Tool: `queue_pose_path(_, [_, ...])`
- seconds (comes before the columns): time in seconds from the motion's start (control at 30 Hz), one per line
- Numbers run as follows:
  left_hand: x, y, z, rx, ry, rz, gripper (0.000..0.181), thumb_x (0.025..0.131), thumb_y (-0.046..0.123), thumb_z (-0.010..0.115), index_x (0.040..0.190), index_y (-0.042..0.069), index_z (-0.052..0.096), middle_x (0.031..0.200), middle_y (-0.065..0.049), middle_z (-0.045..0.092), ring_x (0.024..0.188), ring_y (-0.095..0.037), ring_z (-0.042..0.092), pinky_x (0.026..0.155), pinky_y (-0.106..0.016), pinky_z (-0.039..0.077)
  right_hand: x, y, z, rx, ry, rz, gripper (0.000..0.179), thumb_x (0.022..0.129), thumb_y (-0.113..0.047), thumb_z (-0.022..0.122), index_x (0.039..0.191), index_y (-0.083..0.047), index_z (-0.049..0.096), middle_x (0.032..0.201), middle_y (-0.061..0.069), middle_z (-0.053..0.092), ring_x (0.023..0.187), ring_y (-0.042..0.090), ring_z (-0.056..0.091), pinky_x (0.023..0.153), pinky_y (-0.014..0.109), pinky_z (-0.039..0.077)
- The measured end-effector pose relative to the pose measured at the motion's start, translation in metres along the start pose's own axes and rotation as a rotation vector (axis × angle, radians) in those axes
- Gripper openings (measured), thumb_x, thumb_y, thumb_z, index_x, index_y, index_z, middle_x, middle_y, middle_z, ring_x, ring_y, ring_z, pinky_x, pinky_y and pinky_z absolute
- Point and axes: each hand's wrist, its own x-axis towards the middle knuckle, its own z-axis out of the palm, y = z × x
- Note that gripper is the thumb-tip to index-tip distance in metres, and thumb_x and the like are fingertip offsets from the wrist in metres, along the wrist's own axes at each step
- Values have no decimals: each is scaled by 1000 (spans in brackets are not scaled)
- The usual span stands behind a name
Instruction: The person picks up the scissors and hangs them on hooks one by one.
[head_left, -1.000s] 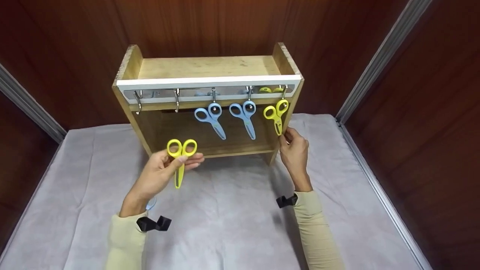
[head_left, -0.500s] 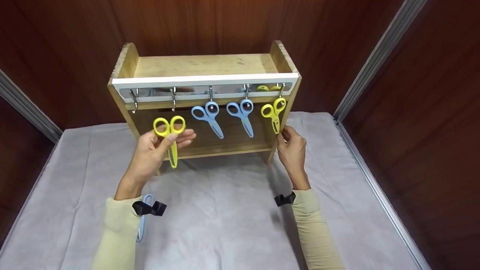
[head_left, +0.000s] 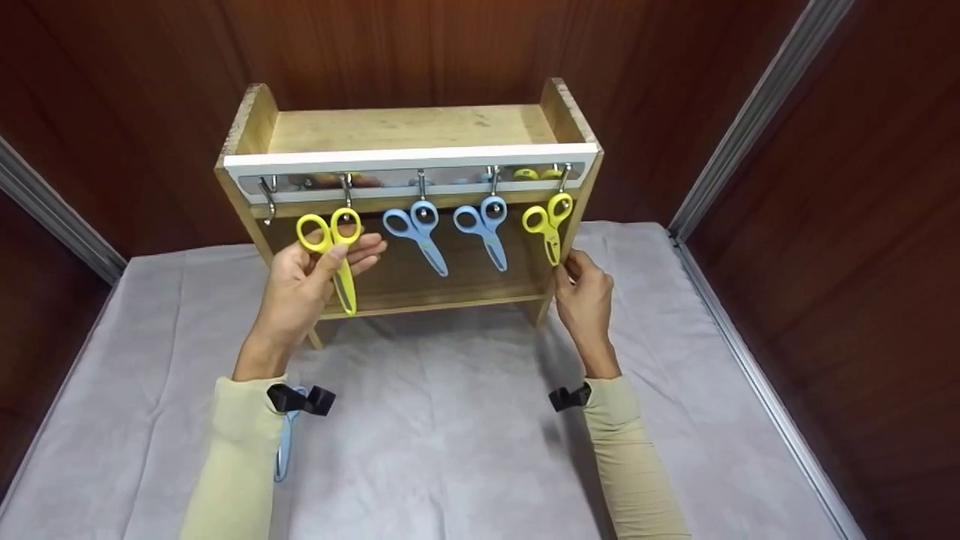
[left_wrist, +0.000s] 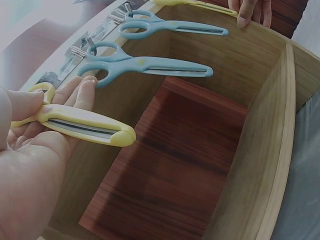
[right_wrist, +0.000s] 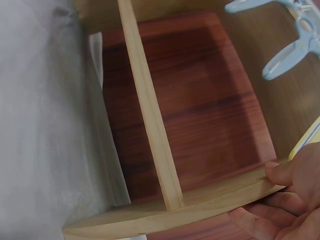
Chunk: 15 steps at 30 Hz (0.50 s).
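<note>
My left hand (head_left: 289, 300) pinches yellow scissors (head_left: 344, 281) between thumb and fingers, handles up and blades down. Their right finger ring lies at the tip of the second hook (head_left: 346, 189) from the left, and the hook's knob shows inside the ring. In the left wrist view the blades of these scissors (left_wrist: 90, 124) point away from the palm. My right hand (head_left: 589, 304) grips the edge of the wooden rack's right side panel (right_wrist: 220, 200), thumb on one face and fingers on the other.
Blue scissors (head_left: 429, 247) and a second blue pair (head_left: 491, 244) hang on the middle hooks, with yellow scissors (head_left: 552, 238) on the rightmost. The leftmost hook (head_left: 267, 202) is bare. More blue scissors (head_left: 283, 450) lie on the grey cloth (head_left: 450, 420), partly under the left forearm.
My left hand has raised the yellow scissors from in front of the rack up to the second hook. My right hand has kept its grip on the side panel.
</note>
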Motion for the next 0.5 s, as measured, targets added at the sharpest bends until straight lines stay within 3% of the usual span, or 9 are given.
queue_pose_path(0.27, [3,-6,-2,28,34,-55,36,111,5,48,139,-17,50,126,-14,77,121,-26,74,110,-39,58,-1,0,0,-19,-7,15,24,100,-6,63,120,3,74,117,23,78,112,35,77,96,47,65])
queue_pose_path(0.5, [8,-10,-4,4,23,-51,35,111,8,49,140,-12,51,127,-13,76,122,-26,74,111,-40,57,-1,0,1,2,9,8,23,99,-4,64,117,5,75,115,23,78,111,35,77,95,47,65])
